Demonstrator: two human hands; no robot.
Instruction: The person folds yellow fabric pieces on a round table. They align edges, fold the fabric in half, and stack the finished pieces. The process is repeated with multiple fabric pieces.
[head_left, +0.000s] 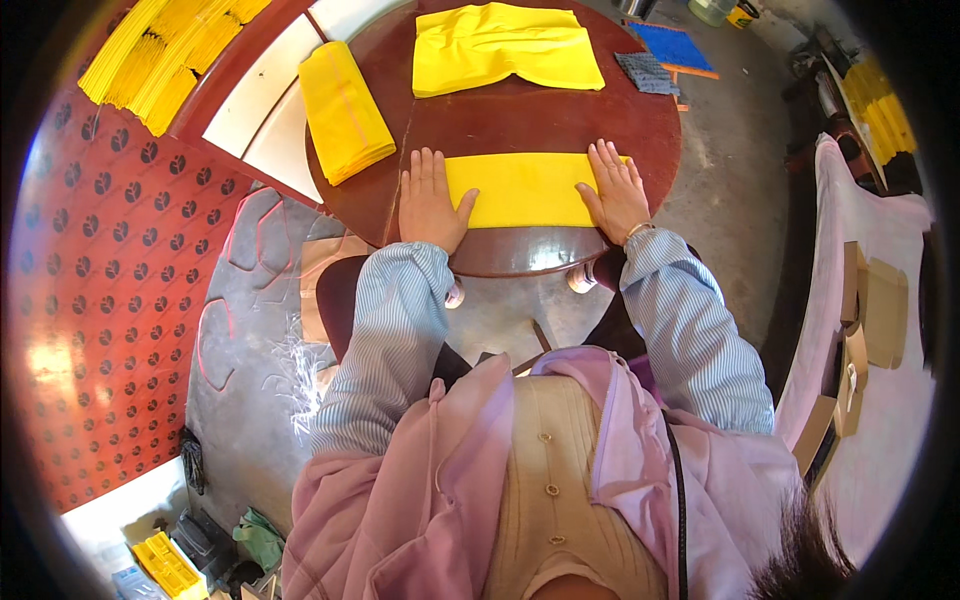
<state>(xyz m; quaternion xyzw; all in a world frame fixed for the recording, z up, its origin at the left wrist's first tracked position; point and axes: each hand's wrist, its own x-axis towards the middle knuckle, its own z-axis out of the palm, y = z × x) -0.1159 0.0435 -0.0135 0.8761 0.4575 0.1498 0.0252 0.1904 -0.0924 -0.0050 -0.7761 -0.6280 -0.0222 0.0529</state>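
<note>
A flat yellow folded piece (522, 190), cloth or thin sheeting, lies near the front edge of the round dark-red table (545, 122). My left hand (432, 203) presses flat at its left end, fingers stretched out and thumb toward the middle. At the opposite end my right hand (615, 192) rests the same way, palm down with fingers extended. Both hands are open and grip nothing. Beyond them lies a wider yellow piece (505, 50), slightly wrinkled. A thick folded yellow stack (346, 112) sits slantwise at the table's left side.
Blue and grey cloths (648, 73) lie by the table's far right edge. More yellow stacks (170, 55) sit at the far left, above a red patterned board (120, 270). Opened cardboard boxes (870, 330) rest on a pale-pink cover (900, 225) at right.
</note>
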